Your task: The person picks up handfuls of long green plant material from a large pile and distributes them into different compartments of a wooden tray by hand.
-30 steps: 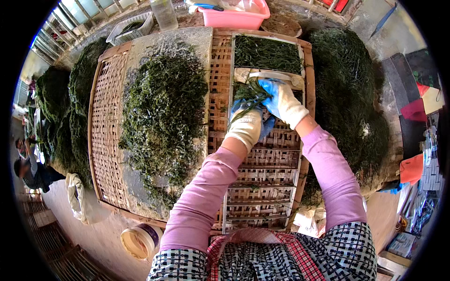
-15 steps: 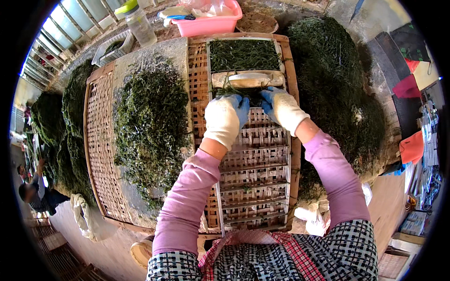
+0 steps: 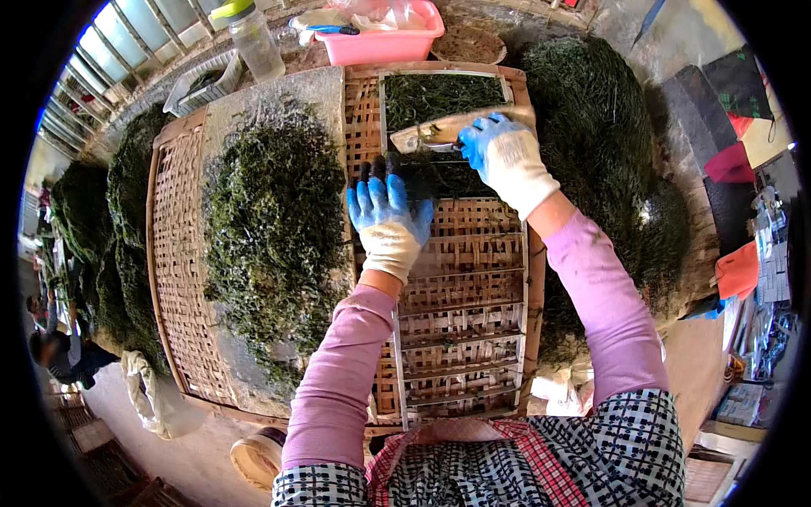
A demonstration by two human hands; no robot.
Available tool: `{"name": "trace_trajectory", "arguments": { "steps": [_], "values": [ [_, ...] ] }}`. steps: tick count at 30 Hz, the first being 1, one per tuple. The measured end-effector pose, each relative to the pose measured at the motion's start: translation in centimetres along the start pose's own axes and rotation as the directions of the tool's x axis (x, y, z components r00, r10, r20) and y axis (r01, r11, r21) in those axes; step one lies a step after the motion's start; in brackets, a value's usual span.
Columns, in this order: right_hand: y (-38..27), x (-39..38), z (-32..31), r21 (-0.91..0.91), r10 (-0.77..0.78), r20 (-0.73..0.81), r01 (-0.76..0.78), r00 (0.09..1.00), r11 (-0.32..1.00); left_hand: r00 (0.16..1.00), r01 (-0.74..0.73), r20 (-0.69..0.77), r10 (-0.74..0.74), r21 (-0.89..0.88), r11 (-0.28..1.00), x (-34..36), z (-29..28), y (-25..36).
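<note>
My right hand (image 3: 507, 160), in a white glove with blue fingers, grips a pale wooden board (image 3: 422, 134) by its handle. The board is tilted and lifted at the line between two compartments of a long metal frame (image 3: 460, 273). My left hand (image 3: 389, 221), gloved alike, is open with fingers spread, above the frame's left rail; its fingertips look dark. Flat dark green seaweed (image 3: 443, 95) fills the farthest compartment. More seaweed (image 3: 448, 179) lies in the second one, between my hands. The compartments nearer me show bare woven strips.
A loose seaweed heap (image 3: 270, 203) lies on a grey sheet left of the frame, on a woven rack (image 3: 173, 262). Large seaweed piles (image 3: 591, 152) stand right and far left. Behind are a pink basin (image 3: 380, 46) and a clear bottle (image 3: 256, 51). Another person is far left.
Both hands were together at the second compartment. My right hand has moved up and taken hold of the board, now lifted and tilted. My left hand has moved left and spread its fingers.
</note>
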State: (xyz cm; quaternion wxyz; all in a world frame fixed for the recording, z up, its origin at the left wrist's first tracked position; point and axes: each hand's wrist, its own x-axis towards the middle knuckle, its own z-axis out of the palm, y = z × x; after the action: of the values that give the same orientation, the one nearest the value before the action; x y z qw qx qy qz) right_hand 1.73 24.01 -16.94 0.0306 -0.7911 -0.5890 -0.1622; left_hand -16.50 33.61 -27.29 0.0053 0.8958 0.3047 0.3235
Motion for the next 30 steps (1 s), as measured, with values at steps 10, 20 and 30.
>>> {"name": "trace_trajectory", "arguments": {
  "steps": [10,20,30],
  "values": [
    [0.1,-0.8,-1.1,0.496,0.361,-0.212,-0.218,0.908,0.841,0.996,0.09,0.015,-0.09,-0.023,0.996,-0.5,0.6,-0.8],
    [-2.4,-3.4,4.2,0.529,0.364,0.138,-0.379,0.921,0.759,0.995,0.074,0.057,-0.079,0.082,0.994,-0.6,1.6,-1.5],
    [3.1,-29.0,3.9,-0.055,0.761,0.177,-0.766,0.624,0.64,0.996,-0.033,-0.077,0.043,0.138,0.99,-0.7,2.5,-1.0]
  ]
}}
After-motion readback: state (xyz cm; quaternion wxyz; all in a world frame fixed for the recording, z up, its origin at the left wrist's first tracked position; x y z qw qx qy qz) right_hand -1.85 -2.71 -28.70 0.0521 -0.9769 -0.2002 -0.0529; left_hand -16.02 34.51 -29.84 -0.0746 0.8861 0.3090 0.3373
